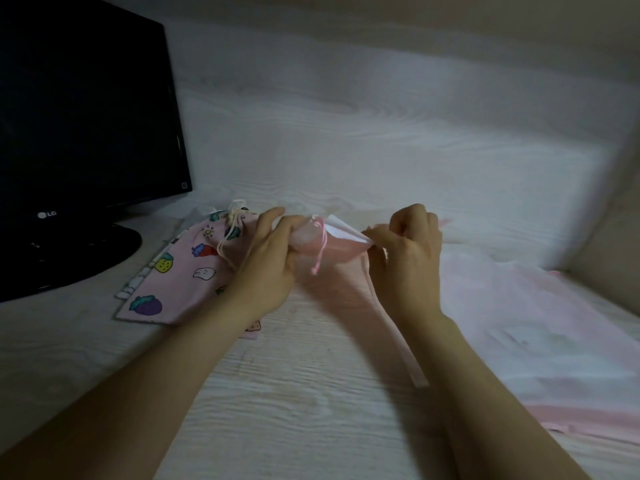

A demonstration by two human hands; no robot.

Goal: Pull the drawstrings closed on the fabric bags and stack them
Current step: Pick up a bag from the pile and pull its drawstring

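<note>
Plain pink bag point(341, 251) is held just above the desk point(311, 375), between both hands. Left hand point(266, 258) grips its gathered mouth, pink drawstring point(320, 251) dangling. Right hand point(408, 247) pinches the ungathered edge. Recommendation: anchor the fabric, draw the cord steadily, then stack on the fruit-print bag point(173, 271).

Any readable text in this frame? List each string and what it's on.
"LG": logo on the lower frame of the black monitor.
Small square sticker at the monitor's lower right corner: too small to read.
Printed bag: fruit pictures only, no words visible.
Plain pink bag: no text visible.
</note>
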